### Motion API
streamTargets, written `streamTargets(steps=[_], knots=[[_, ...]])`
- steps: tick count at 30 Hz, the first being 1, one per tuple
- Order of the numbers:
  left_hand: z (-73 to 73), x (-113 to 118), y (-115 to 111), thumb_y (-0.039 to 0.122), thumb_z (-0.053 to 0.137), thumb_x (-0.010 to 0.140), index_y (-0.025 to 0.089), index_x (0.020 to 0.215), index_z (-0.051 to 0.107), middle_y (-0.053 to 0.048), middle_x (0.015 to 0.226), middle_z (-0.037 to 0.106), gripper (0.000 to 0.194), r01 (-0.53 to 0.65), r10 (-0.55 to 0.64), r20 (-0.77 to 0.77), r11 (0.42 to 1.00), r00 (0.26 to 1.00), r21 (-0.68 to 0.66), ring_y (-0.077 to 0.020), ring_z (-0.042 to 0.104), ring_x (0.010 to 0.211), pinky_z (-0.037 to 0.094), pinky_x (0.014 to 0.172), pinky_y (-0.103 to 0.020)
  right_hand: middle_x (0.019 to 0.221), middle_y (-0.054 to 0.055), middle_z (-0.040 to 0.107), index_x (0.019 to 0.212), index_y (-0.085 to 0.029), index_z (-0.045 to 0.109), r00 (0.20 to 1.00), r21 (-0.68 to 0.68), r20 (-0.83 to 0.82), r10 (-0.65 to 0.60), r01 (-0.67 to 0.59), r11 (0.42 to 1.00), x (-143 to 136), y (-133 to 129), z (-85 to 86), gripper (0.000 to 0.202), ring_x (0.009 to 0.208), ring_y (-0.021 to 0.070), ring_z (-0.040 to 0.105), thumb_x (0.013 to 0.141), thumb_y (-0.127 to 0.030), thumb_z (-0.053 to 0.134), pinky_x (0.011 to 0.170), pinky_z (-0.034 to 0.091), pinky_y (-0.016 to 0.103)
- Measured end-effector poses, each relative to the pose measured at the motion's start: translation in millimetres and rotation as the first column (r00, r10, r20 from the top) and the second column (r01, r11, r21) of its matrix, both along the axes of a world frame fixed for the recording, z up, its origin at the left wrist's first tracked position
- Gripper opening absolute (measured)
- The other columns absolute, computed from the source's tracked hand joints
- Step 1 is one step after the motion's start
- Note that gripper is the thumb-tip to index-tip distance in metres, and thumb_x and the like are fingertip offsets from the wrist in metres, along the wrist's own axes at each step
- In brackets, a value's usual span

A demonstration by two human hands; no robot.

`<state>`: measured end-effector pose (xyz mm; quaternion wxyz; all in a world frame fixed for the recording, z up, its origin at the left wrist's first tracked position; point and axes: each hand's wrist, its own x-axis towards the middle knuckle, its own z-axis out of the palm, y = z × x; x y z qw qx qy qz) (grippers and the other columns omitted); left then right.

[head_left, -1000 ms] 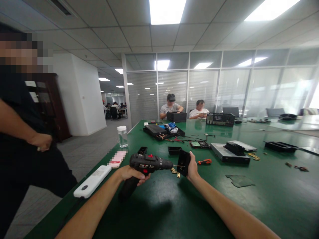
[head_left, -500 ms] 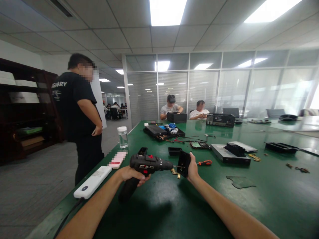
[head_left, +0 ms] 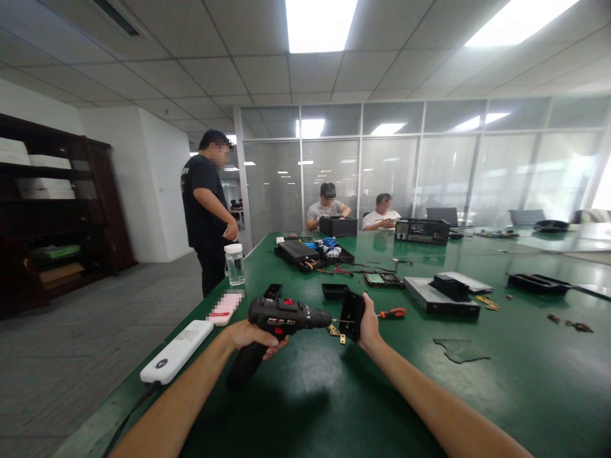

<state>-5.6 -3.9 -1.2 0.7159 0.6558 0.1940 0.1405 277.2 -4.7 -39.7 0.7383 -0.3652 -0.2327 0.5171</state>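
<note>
My left hand point(head_left: 255, 338) is wrapped round the grip of a black cordless drill point(head_left: 281, 315), which points to the right. In my right hand point(head_left: 368, 323) a small black plastic housing point(head_left: 352, 316) stands on edge, its hollow side turned toward the drill. The drill's thin bit reaches into the housing; I cannot make out whether it sits on a screw. Small brass-coloured plates point(head_left: 342, 338) lie on the green table point(head_left: 305, 413) beneath the bit. An orange-and-black screwdriver point(head_left: 393, 313) rests just beyond my right hand.
Left are a white power strip point(head_left: 176, 352), a pink phone point(head_left: 226, 309) and a clear jar point(head_left: 234, 264). A metal drive case point(head_left: 442, 302) and a glass shard point(head_left: 461, 350) lie right. A standing person point(head_left: 205, 203) is beyond the left edge; two people sit at the back.
The standing person has walked away from me, toward the right and the far end. Both my hands, the drill and the black housing stay almost where they were.
</note>
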Motion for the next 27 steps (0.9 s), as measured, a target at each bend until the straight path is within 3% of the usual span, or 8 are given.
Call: streamTargets(steps=[15,27], knots=[[1.9,5.7,-3.8,0.028,0.067,0.061,0.01,0.09,0.057,-0.003,0.071,0.048,0.036,-0.008,0.007,0.013,0.998,1.0,0.069,-0.0103,0.042,0.057,0.037,0.049,-0.022,0.049,-0.001,0.054,0.071,-0.017,0.057,1.0,-0.037,-0.006,0.0,0.0,0.999,2.2,1.7,3.6,0.041,0.041,0.0151,0.05,0.065,-0.058,0.05,0.039,0.04,0.027],[1.7,6.4,-4.1,0.027,0.068,0.06,0.01,0.09,0.058,-0.003,0.072,0.05,0.036,-0.016,0.016,0.009,0.998,1.0,0.057,-0.0104,0.044,0.058,0.037,0.049,-0.022,0.049,-0.002,0.053,0.068,-0.018,0.055,0.999,0.022,-0.013,0.032,-0.031,0.999,3.8,-0.1,4.6,0.04,0.04,0.014,0.048,0.066,-0.057,0.049,0.038,0.038,0.026]])
